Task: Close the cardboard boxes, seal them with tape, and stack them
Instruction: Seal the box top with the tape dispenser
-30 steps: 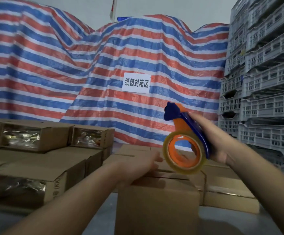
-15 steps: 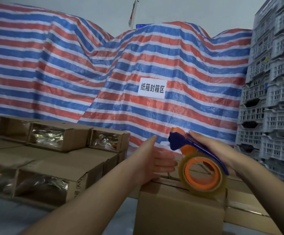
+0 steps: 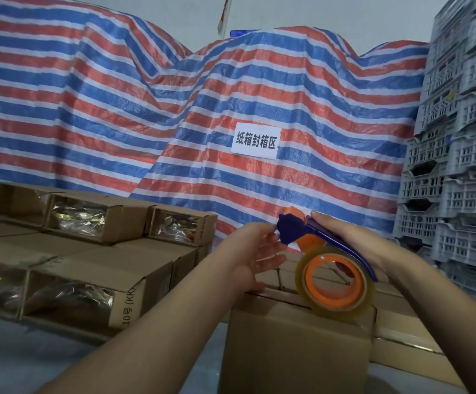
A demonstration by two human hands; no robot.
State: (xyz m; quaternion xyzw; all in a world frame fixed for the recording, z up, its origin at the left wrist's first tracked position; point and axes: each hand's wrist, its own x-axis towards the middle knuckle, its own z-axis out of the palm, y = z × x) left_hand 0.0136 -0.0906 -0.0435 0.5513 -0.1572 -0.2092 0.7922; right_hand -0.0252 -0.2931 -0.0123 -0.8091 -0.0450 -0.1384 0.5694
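Draped across the whole background: a red, white and blue striped tarpaulin [image 3: 117, 115], bearing a white paper sign [image 3: 256, 141] with black Chinese characters at centre. Stacked high along the right edge: grey slotted plastic crates [image 3: 458, 166]. Piled low at left: sealed cardboard boxes [image 3: 94, 268], ends wrapped in glossy clear tape, one marked "10号 (KK)". At lower centre, closest to the camera: the cardboard box [image 3: 296, 351] being worked on, top flaps folded down, more flat brown cartons [image 3: 407, 345] just behind and to its right. Resting on that box's top near the front edge: a roll of clear tape on an orange core, mounted in a blue-and-orange tape dispenser [image 3: 333, 277]. Wrapped around the dispenser's blue handle from above: the right hand [image 3: 347, 240], fingers closed on it. Held open beside the dispenser's nose: the left hand [image 3: 255, 254], fingers spread, heel of the palm down on the box top, fingertips just touching the blue front of the tool. Extending in from the bottom of the frame: both bare forearms.
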